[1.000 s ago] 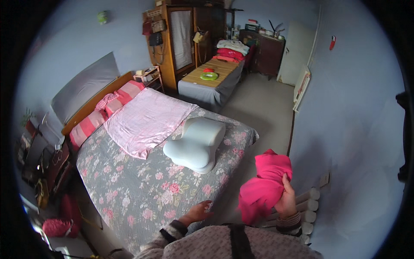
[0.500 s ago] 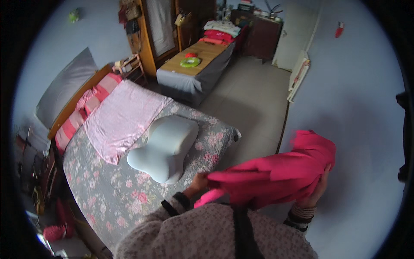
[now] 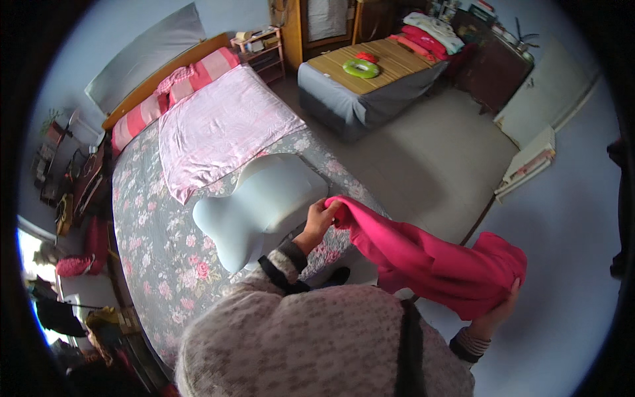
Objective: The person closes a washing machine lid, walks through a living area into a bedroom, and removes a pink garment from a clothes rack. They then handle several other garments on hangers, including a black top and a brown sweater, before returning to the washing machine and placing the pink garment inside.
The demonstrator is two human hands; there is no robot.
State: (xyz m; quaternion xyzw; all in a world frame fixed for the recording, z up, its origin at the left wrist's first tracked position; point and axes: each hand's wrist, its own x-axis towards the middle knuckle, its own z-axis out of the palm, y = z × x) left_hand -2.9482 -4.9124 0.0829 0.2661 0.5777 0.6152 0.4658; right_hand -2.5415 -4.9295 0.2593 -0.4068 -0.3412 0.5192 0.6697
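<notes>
A bright pink cloth (image 3: 430, 258) stretches in the air between my two hands, bunched at its right end; whether it is a garment or a cover I cannot tell. My left hand (image 3: 320, 222) pinches its upper left corner over the edge of the bed. Under the bunched end, my right hand (image 3: 499, 311) is closed on the fabric, its fingers partly hidden. A pale blue contoured pillow (image 3: 264, 208) with a wavy outline lies on the bed beside my left forearm.
The bed has a grey floral sheet (image 3: 155, 264), a light pink blanket (image 3: 225, 126) and red striped pillows (image 3: 205, 73). A second bed (image 3: 331, 63) holds a green ring (image 3: 361, 67) and folded bedding (image 3: 426, 36). White flat panels (image 3: 529, 162) lean on the right wall.
My left hand has risen with its corner of the pink cloth, pulling it into a longer slanting stretch. My right hand keeps its hold. The view has turned left and down.
</notes>
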